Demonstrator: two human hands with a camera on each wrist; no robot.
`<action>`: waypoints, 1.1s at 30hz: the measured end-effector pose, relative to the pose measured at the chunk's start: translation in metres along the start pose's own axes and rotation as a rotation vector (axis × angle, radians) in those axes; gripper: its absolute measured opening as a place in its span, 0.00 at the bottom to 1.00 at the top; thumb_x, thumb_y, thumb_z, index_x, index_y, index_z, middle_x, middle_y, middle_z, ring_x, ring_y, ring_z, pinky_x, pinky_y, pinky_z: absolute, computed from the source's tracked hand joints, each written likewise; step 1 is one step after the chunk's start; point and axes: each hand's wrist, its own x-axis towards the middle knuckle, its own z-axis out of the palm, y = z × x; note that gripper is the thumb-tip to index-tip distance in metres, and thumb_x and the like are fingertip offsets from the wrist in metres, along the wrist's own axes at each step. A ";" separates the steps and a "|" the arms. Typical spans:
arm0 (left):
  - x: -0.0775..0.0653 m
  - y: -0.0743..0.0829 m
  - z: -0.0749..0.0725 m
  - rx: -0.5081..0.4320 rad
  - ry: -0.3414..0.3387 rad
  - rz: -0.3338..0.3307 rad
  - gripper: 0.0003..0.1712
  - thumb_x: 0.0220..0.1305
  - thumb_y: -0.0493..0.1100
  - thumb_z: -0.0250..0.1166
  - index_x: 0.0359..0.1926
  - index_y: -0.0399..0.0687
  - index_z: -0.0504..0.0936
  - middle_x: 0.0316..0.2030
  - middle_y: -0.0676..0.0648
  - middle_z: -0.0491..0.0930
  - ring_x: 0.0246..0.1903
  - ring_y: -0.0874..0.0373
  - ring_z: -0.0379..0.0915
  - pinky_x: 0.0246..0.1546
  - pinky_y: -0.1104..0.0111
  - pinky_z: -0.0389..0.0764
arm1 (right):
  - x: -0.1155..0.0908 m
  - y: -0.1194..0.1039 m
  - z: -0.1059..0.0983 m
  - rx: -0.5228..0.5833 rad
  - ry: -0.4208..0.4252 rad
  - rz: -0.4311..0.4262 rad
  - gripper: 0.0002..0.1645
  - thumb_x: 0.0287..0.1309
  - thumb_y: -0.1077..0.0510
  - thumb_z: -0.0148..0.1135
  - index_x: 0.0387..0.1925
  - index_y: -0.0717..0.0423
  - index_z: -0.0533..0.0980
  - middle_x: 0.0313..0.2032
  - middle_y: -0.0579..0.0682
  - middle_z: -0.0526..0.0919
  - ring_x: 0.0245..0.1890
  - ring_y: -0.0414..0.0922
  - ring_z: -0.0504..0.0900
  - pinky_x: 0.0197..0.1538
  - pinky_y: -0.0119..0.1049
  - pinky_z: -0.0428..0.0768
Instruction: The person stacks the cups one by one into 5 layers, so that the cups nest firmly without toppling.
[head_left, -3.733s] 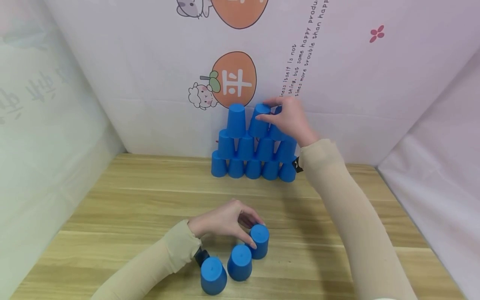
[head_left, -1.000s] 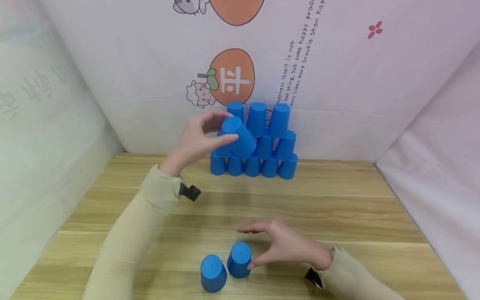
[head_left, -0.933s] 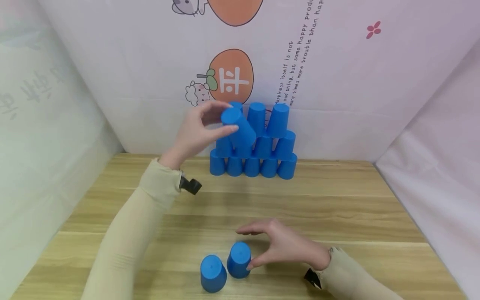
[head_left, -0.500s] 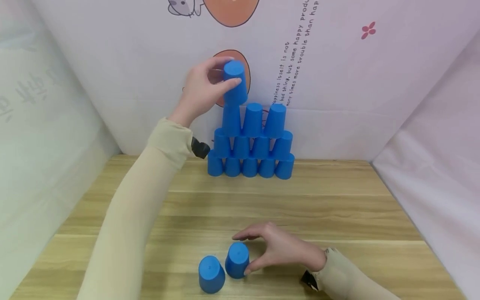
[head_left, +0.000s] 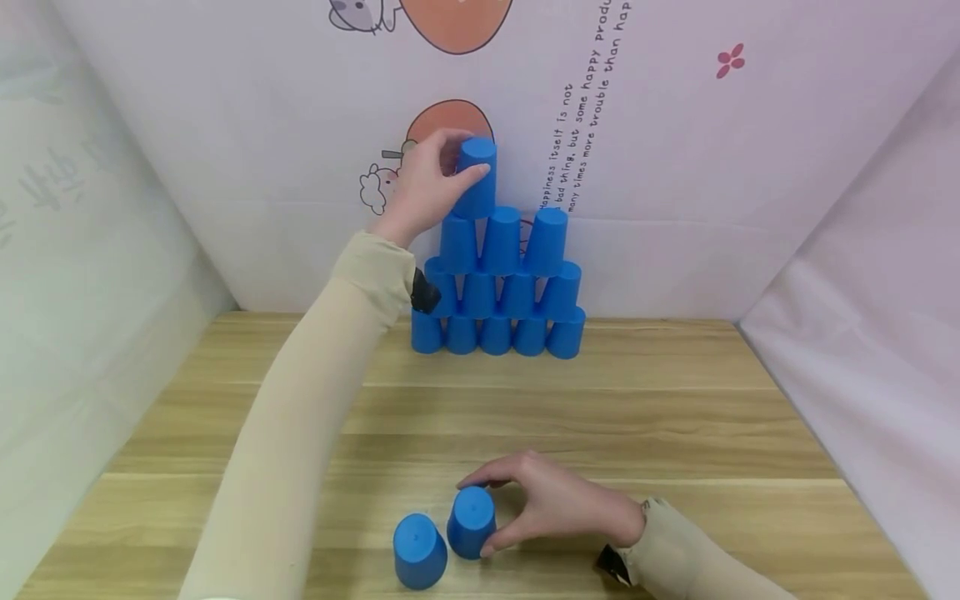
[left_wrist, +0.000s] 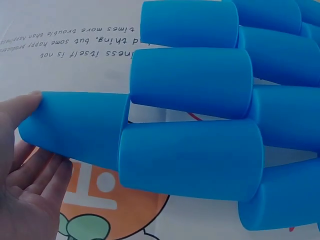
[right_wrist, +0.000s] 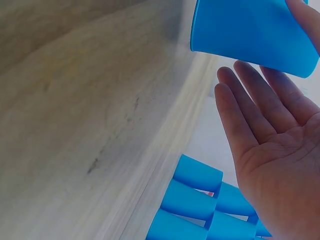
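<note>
My left hand (head_left: pixel 427 187) holds an upside-down blue cup (head_left: pixel 477 192) between thumb and fingers, at the top of a cup pyramid. In the left wrist view this cup (left_wrist: pixel 75 125) has its rim against the bases of two third-row cups, straddling them. Below it the pyramid (head_left: pixel 498 296) has three rows of upside-down blue cups. At the front of the table, my right hand (head_left: pixel 558 500) has thumb and forefinger round another upturned blue cup (head_left: pixel 472 525). The right wrist view shows the thumb against that cup (right_wrist: pixel 250 35), the other fingers extended.
One more upturned blue cup (head_left: pixel 420 550) stands just left of the right hand's cup. The wooden table (head_left: pixel 637 408) ends at a printed white backdrop (head_left: pixel 300 167) close behind the pyramid. White cloth walls (head_left: pixel 862 333) flank both sides.
My left hand has carried its cup from the front of the table up onto the pyramid's top. The right hand has left the third row and closed in on a front cup.
</note>
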 end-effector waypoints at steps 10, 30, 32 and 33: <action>0.001 -0.009 0.002 -0.006 0.006 -0.044 0.38 0.71 0.58 0.64 0.76 0.56 0.64 0.70 0.53 0.70 0.65 0.60 0.70 0.63 0.70 0.71 | 0.004 -0.002 0.003 0.048 -0.012 0.005 0.35 0.56 0.45 0.76 0.63 0.53 0.78 0.54 0.35 0.83 0.54 0.35 0.81 0.60 0.41 0.78; -0.048 -0.006 -0.025 -0.104 0.059 0.133 0.42 0.62 0.57 0.73 0.73 0.53 0.69 0.69 0.58 0.71 0.66 0.69 0.65 0.66 0.70 0.66 | 0.002 -0.015 -0.051 -0.101 0.272 0.003 0.34 0.53 0.43 0.79 0.60 0.47 0.80 0.52 0.37 0.85 0.51 0.39 0.83 0.56 0.43 0.81; -0.058 -0.010 -0.027 -0.097 0.043 0.116 0.42 0.62 0.57 0.73 0.73 0.53 0.69 0.68 0.58 0.71 0.66 0.69 0.65 0.66 0.70 0.66 | 0.002 -0.018 -0.064 -0.128 0.321 -0.017 0.34 0.53 0.45 0.79 0.60 0.49 0.80 0.51 0.38 0.85 0.51 0.40 0.83 0.55 0.44 0.81; -0.065 -0.012 -0.028 -0.088 0.032 0.109 0.42 0.62 0.58 0.73 0.73 0.54 0.69 0.68 0.59 0.71 0.66 0.68 0.65 0.66 0.69 0.66 | 0.002 -0.019 -0.070 -0.140 0.346 -0.029 0.33 0.53 0.46 0.80 0.60 0.50 0.80 0.51 0.38 0.85 0.51 0.40 0.83 0.55 0.44 0.81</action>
